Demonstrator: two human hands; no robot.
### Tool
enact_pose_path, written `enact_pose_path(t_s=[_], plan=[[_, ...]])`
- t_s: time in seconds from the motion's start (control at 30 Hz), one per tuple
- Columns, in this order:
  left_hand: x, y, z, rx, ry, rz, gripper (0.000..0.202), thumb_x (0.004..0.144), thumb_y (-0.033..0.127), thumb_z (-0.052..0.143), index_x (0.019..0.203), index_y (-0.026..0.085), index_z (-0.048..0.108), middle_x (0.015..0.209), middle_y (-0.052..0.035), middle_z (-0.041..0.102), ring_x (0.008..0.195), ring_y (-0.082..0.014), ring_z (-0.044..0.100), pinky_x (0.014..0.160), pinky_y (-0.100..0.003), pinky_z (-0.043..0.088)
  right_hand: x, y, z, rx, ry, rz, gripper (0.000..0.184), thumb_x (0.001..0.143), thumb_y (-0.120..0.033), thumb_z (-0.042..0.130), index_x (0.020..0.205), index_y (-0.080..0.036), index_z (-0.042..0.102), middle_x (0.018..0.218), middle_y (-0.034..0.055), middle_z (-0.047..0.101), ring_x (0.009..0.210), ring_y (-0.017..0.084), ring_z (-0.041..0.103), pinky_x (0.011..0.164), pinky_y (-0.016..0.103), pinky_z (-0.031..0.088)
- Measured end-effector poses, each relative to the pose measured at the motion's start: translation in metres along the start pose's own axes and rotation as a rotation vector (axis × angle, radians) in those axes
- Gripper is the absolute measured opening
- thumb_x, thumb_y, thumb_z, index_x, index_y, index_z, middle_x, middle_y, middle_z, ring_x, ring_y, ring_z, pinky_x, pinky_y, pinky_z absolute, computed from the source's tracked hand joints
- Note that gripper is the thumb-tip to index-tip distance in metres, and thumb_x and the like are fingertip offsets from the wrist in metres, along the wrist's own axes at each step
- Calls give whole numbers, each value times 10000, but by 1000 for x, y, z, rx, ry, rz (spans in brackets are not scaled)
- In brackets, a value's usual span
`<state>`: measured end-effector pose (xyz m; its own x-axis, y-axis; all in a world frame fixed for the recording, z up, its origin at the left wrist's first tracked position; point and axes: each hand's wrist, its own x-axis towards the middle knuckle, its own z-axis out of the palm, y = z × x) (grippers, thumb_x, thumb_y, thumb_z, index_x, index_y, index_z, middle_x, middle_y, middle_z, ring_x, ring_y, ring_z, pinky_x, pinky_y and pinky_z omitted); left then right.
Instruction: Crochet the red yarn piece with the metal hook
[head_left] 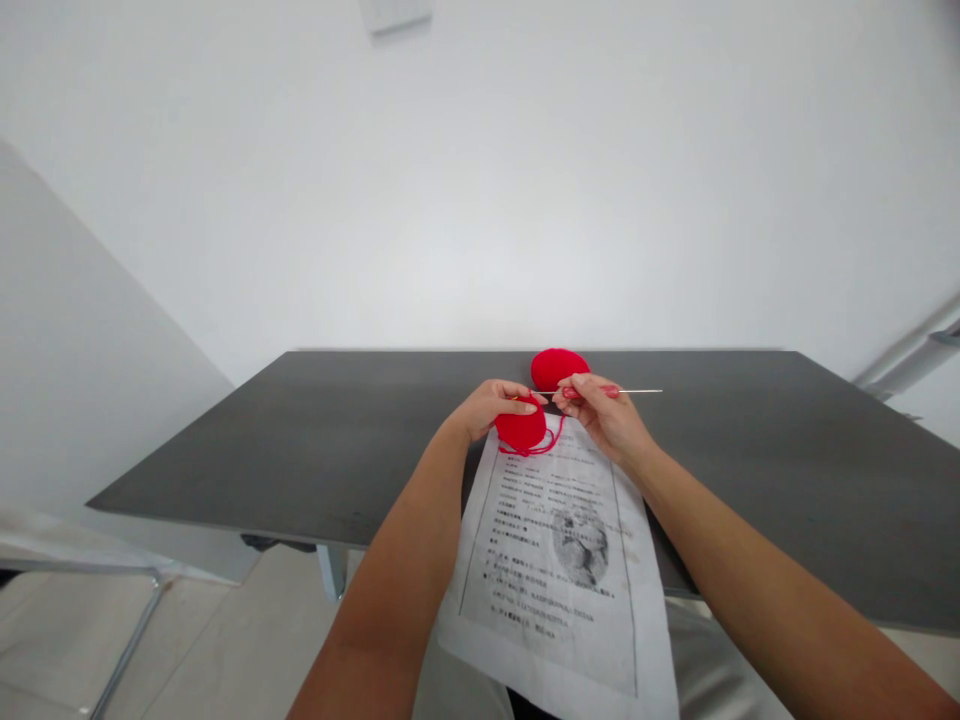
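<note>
My left hand (495, 405) pinches a small red crocheted piece (520, 428) by its upper edge. In my right hand (604, 415) is a crochet hook (592, 392) with a red grip; its thin metal shaft sticks out on both sides, and the left tip reaches the edge of the red piece at my left fingers. Loose red yarn (553, 438) loops below the piece, over the top of a printed sheet (547, 600). Just behind my right hand sits a red ball of yarn (556, 368), partly covered by the fingers.
The dark table (360, 430) stands against a white wall (480, 200). The printed sheet hangs over its front edge toward my lap. Metal legs (131, 650) show at the lower left, and a pale metal bar (919, 360) at the far right.
</note>
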<state>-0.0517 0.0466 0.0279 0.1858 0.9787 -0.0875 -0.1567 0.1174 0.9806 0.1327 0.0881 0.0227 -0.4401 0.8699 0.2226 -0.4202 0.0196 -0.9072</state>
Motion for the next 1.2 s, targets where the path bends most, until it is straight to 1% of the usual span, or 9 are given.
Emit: enact_pose_path(t_s=[0.1, 0.23, 0.4, 0.53, 0.63, 0.77, 0.9, 1.03, 1.2], plan=[[1, -1, 1, -32, -11, -6, 405, 525, 217, 829, 902, 104, 730, 797, -78, 716, 609, -101, 595, 626, -231, 430, -1, 0, -1, -48, -35, 1, 241, 704, -453, 730, 718, -214, 695, 673, 29, 667, 630, 143, 593, 636, 288, 501], [1, 0, 5, -68, -20, -36, 483, 512, 179, 831, 975, 112, 712, 822, -78, 722, 664, -123, 627, 674, -245, 448, -2, 1, -3, -191, -88, -29, 187, 703, -388, 746, 752, -214, 699, 707, 18, 670, 673, 148, 602, 686, 293, 488], [1, 0, 9, 10, 10, -27, 410, 526, 181, 820, 915, 104, 716, 749, -55, 709, 598, -106, 600, 643, -236, 440, -2, -2, -4, -470, -129, -209, 143, 731, -355, 721, 807, -235, 728, 866, 37, 698, 850, 200, 620, 841, 355, 467], [4, -2, 9, 39, 25, -5, 363, 527, 179, 809, 872, 111, 718, 745, -47, 705, 617, -113, 605, 652, -238, 440, -2, -4, -4, -532, -183, -219, 185, 779, -389, 665, 867, -245, 740, 906, 45, 719, 893, 217, 635, 874, 381, 463], [6, -5, 8, 65, 43, 4, 362, 532, 175, 798, 880, 116, 716, 760, -45, 705, 623, -113, 604, 655, -239, 434, -1, -2, -4, -537, -165, -206, 208, 776, -416, 660, 859, -243, 741, 883, 43, 723, 873, 221, 636, 856, 385, 471], [7, -6, 8, 66, 79, 25, 374, 549, 181, 779, 912, 125, 713, 761, -38, 703, 615, -110, 591, 650, -241, 421, 0, -1, -5, -482, -122, -180, 225, 757, -435, 678, 825, -229, 738, 833, 38, 707, 808, 201, 625, 801, 355, 491], [8, -5, 9, 27, 132, 75, 274, 557, 189, 755, 819, 119, 714, 758, -35, 697, 636, -108, 579, 687, -252, 422, 1, 0, -6, -402, -101, -131, 230, 745, -436, 692, 805, -217, 727, 825, 36, 695, 799, 188, 625, 787, 338, 505], [8, -5, 8, 24, 140, 113, 212, 553, 185, 744, 751, 117, 711, 834, -57, 709, 706, -130, 592, 759, -283, 430, 1, -2, -7, -341, -102, -103, 228, 740, -436, 701, 796, -216, 721, 846, 40, 700, 824, 184, 637, 799, 330, 516], [8, -5, 6, 45, 140, 97, 224, 559, 164, 722, 778, 116, 716, 827, -63, 710, 680, -131, 591, 710, -272, 433, 1, -5, -7, -304, -124, -75, 235, 746, -438, 702, 778, -205, 714, 839, 42, 702, 816, 169, 645, 801, 315, 528]])
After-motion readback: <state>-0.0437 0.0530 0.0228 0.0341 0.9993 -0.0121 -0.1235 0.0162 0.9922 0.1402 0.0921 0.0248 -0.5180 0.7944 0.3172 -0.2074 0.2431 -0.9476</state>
